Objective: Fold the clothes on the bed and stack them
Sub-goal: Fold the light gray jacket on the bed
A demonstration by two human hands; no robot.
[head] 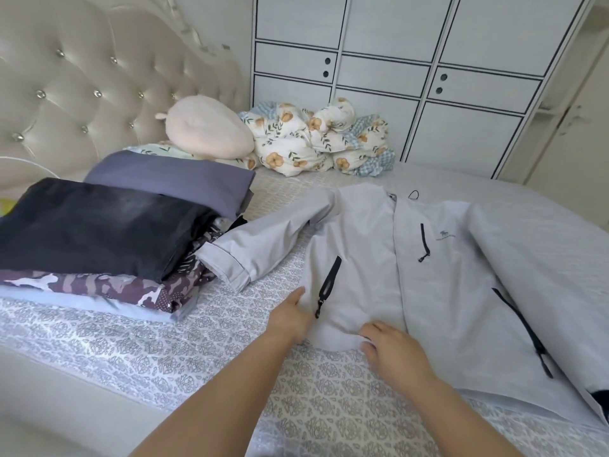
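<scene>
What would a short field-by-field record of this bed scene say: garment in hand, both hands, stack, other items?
garment: light grey jacket, spread front-up, unfolded
left hand: left hand grips the jacket's lower edge
right hand: right hand grips the same edge, fingers curled
stack: folded clothes at left, black piece on top
other: floral quilt, pink plush

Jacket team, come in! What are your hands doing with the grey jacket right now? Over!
Left hand and right hand: both grip the light grey jacket at its hem. Jacket spread flat, unfolded. Folded stack sits left; jacket sleeve touches it.
</scene>
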